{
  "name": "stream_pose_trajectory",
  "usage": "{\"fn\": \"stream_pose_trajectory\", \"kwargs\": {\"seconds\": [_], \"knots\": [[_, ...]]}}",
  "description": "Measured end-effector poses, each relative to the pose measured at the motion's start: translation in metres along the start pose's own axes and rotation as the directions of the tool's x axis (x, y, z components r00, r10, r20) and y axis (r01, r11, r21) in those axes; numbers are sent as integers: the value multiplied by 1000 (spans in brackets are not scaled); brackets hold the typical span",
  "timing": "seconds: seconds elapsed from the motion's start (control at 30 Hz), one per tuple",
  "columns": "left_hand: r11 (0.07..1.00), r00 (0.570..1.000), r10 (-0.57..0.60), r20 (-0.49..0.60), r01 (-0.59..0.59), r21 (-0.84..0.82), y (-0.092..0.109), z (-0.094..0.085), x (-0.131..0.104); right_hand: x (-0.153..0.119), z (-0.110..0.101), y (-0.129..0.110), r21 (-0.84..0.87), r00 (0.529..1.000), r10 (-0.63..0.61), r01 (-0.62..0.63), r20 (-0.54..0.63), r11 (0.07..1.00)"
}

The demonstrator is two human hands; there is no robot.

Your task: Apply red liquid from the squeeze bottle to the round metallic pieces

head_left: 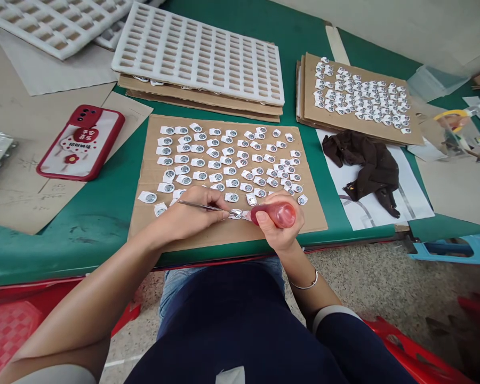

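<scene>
My left hand (202, 210) is closed around thin metal tweezers (198, 205), whose tip is at a small round silver piece on a white backing (236, 214). In my right hand (282, 226) is a red squeeze bottle (278, 214), tilted with its nozzle pointing left toward that same piece. I cannot tell whether the nozzle touches it. Both hands rest over the front part of a cardboard sheet (150, 170), which carries rows of several similar white-backed round pieces (214, 152). My left hand hides part of the front rows.
White slotted foam trays (196, 56) lie on cardboard at the back. Another cardboard sheet with similar pieces (360, 98) sits at the right rear. A dark cloth (366, 165) lies on white paper to the right. On the left is a phone in a red case (81, 143).
</scene>
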State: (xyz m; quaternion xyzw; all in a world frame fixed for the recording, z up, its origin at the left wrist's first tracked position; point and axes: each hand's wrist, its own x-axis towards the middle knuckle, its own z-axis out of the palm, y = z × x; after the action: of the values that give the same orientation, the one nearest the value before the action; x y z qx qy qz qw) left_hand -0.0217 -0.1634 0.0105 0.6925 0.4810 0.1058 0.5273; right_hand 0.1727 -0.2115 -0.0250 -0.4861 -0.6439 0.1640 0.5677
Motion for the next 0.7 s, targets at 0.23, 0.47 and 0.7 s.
{"fn": "stream_pose_trajectory", "kwargs": {"seconds": [0.23, 0.47, 0.7], "knots": [[1000, 1000, -3, 3, 3, -1, 0, -1, 0, 1, 1, 0, 20, 1000, 5, -5, -23, 1000], [1000, 1000, -1, -10, 1, 1, 0, 0, 0, -1, 2, 0, 61, 1000, 26, -25, -15, 998], [999, 1000, 14, -6, -14, -39, -1, 0, 0, 0, 3, 0, 49, 1000, -1, 1, -10, 999]]}}
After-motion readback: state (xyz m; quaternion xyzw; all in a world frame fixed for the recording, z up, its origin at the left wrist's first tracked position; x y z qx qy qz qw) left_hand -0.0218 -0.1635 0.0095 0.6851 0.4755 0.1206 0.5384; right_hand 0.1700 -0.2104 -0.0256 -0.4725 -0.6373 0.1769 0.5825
